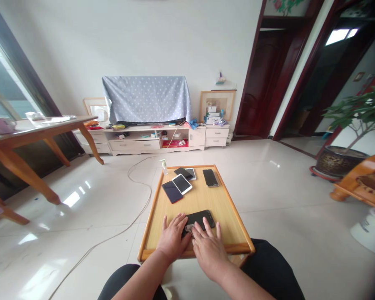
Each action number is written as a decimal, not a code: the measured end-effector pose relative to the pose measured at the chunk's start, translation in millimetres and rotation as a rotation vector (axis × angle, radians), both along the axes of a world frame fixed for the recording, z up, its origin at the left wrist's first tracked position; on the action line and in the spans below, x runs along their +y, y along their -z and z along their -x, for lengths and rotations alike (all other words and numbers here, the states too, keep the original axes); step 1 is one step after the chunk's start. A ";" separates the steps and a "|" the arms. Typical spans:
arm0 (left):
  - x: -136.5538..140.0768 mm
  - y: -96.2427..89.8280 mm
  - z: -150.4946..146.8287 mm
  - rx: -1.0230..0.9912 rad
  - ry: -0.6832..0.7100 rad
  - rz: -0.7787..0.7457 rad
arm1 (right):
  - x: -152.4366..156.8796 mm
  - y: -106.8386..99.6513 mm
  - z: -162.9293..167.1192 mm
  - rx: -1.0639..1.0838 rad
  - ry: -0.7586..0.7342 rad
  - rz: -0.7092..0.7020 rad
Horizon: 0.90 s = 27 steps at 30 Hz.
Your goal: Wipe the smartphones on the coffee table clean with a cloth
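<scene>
A black smartphone (203, 217) lies face up near the front edge of the small wooden table (162, 210). My left hand (172, 236) grips its left end, with fingers on the far side and thumb on the near side. Above the phone, my right hand (208, 246) lies with its fingers stretched out and spread, the fingertips touching the screen. A small greyish piece, perhaps cloth (189, 228), shows between the two hands on the phone; part of it is hidden under the fingers.
Farther back on the table lie a dark tablet (171, 192), a white-framed tablet (181, 184), another dark device (183, 173) and a black phone (210, 178). A pump bottle (164, 167) stands at the far left corner. A cable (148, 200) crosses the floor.
</scene>
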<state>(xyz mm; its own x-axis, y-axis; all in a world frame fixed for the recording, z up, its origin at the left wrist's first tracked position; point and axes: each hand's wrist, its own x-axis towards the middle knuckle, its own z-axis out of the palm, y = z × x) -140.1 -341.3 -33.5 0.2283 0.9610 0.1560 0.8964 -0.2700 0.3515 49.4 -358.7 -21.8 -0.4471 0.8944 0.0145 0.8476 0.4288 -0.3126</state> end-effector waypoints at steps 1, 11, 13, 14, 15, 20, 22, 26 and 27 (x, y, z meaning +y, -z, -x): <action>0.2 -0.6 -0.5 -0.001 -0.001 -0.001 | 4.9 -1.9 1.3 0.001 0.000 -0.004; -2.6 3.0 -4.3 0.095 0.010 -0.125 | 79.3 -11.0 -17.6 0.095 0.128 -0.032; -4.7 2.0 -6.1 0.117 -0.024 -0.220 | 80.9 -7.6 -27.1 0.120 0.150 -0.067; -6.3 0.2 -7.6 0.121 -0.052 -0.262 | 80.2 -6.3 -31.4 0.129 0.162 -0.091; -8.3 -2.7 -9.4 0.121 -0.082 -0.293 | 79.0 -5.4 -35.4 0.135 0.180 -0.114; -19.4 -24.7 -21.7 0.133 -0.115 -0.238 | 72.5 -8.0 -50.8 0.115 0.352 -0.204; -21.4 -31.4 -24.7 0.141 -0.083 -0.203 | 70.9 -9.8 -54.0 0.118 0.416 -0.222; -19.3 -29.8 -21.9 0.124 0.004 -0.209 | 66.0 -8.3 -51.4 0.136 0.479 -0.199; -17.9 -26.3 -19.9 0.121 0.018 -0.222 | 63.7 -6.9 -48.7 0.145 0.482 -0.182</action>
<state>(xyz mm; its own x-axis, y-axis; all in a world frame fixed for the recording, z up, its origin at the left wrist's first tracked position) -120.2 -359.2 -7.2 0.2753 0.9016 0.3336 0.9226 -0.3453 0.1718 98.1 -294.9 -14.9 0.0321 0.9752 0.2191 0.9156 0.0592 -0.3978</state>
